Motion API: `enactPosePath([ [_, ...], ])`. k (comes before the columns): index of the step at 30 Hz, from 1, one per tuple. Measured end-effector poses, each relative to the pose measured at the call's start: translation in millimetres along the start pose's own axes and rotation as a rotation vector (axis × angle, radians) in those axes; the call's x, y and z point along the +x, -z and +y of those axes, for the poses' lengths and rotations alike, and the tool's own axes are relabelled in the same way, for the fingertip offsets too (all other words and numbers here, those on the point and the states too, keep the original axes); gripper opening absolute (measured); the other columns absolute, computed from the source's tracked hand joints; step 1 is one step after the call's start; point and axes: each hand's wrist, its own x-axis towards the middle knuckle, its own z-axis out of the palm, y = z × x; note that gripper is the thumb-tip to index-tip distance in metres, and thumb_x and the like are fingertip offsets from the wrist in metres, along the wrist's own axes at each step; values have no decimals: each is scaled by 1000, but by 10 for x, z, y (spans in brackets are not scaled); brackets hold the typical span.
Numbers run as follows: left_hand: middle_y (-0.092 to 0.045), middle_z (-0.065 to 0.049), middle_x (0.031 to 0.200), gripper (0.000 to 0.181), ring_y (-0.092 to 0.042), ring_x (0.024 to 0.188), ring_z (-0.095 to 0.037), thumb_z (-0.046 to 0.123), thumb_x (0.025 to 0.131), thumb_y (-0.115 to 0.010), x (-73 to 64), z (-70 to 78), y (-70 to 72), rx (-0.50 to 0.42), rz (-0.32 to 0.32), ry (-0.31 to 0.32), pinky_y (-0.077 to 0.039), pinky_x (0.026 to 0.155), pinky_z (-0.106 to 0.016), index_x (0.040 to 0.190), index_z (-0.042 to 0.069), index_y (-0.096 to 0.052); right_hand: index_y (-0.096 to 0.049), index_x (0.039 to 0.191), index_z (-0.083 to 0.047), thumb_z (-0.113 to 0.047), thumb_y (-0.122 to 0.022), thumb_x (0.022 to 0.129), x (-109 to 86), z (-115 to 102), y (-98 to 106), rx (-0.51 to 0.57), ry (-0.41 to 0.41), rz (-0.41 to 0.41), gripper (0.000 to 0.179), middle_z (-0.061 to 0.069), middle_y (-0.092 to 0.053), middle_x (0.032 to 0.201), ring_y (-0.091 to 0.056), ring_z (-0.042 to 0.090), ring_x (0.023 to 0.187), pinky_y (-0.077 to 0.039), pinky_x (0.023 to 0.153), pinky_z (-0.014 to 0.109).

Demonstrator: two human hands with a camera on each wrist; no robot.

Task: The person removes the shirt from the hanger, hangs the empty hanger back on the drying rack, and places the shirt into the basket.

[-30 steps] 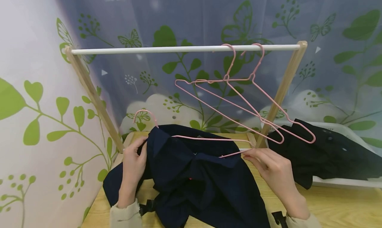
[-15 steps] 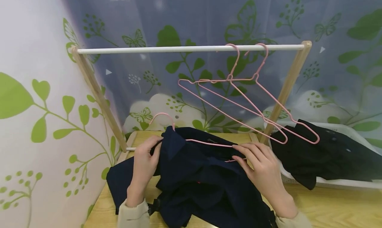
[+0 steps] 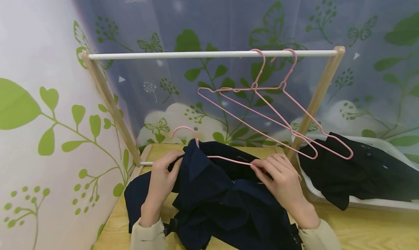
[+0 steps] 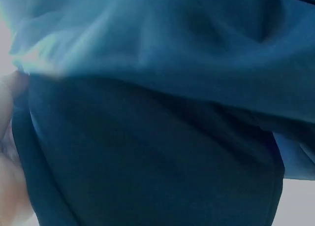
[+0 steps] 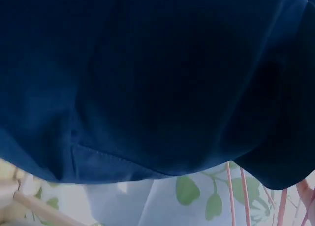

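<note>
A navy collared garment (image 3: 222, 206) lies bunched on the wooden tabletop, a pink clothes hanger (image 3: 229, 160) partly inside its neck opening. The hanger's hook sticks up on the left side of the collar. My left hand (image 3: 163, 175) grips the garment by its left shoulder, thumb and fingers at the cloth's edge. On the other side, my right hand (image 3: 278, 177) pinches the bare arm of the hanger between thumb and fingertips. Navy cloth (image 4: 147, 152) fills most of the left wrist view, and a garment panel (image 5: 162, 88) covers most of the right wrist view.
Behind the garment stands a rack with a white rail (image 3: 163, 56) and wooden legs. Two pink hangers (image 3: 255, 86) hang at the rail's right half. At the right, a white basket (image 3: 376, 202) holds dark clothing (image 3: 353, 170). A leaf-patterned curtain (image 3: 196, 17) backs everything.
My right hand has slid left along the hanger from its end corner. The hanger has shifted left to right inside the collar, its hook now closer to the garment. My left hand keeps its grip.
</note>
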Motion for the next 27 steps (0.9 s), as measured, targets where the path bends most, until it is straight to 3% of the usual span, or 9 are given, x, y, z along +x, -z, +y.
enactPosePath([
  [6, -75, -6, 98, 15, -72, 89, -21, -4, 94, -66, 0, -40, 32, -63, 4, 12, -51, 83, -15, 102, 5, -75, -75, 86, -9, -32, -63, 102, 64, 25, 128, -52, 4, 40, 31, 2, -68, 75, -60, 22, 68, -43, 70, 34],
  [13, -72, -5, 92, 11, -67, 79, -15, -2, 97, -63, -20, -55, 70, -59, 30, 54, -47, 74, -15, 97, 5, -72, -79, 91, -10, -35, -63, 101, 86, -4, 188, -58, 6, 37, 32, 3, -69, 79, -56, 20, 68, -43, 64, 29],
  [17, -72, -6, 90, 11, -66, 78, -16, -3, 97, -63, -30, -77, 102, -40, 59, 52, -47, 75, -15, 96, 4, -72, -81, 96, -8, -37, -62, 101, 35, -30, 204, -14, 26, 103, 35, 14, -70, 94, -60, 34, 88, -46, 88, 33],
  [21, -72, -6, 89, 14, -66, 77, -16, -7, 96, -62, -38, -107, 154, -31, 95, 43, -46, 75, -15, 96, 3, -72, -81, 91, -8, -50, -58, 98, -35, -36, 235, 49, 101, 162, 48, 20, -71, 103, -56, 41, 102, -39, 107, 37],
  [24, -73, -7, 89, 15, -66, 79, -15, -9, 96, -62, -34, -119, 192, -38, 102, 36, -46, 76, -15, 97, 2, -72, -81, 92, -9, -63, -57, 91, -100, -13, 262, 36, 152, 117, 59, 21, -70, 110, -55, 41, 109, -35, 112, 40],
  [27, -72, -8, 88, 16, -65, 77, -14, -11, 94, -62, -32, -127, 216, -44, 111, 19, -46, 74, -16, 96, 1, -72, -81, 95, -13, -67, -59, 86, -179, 25, 281, -14, 166, 14, 59, 23, -67, 122, -52, 42, 119, -29, 117, 43],
])
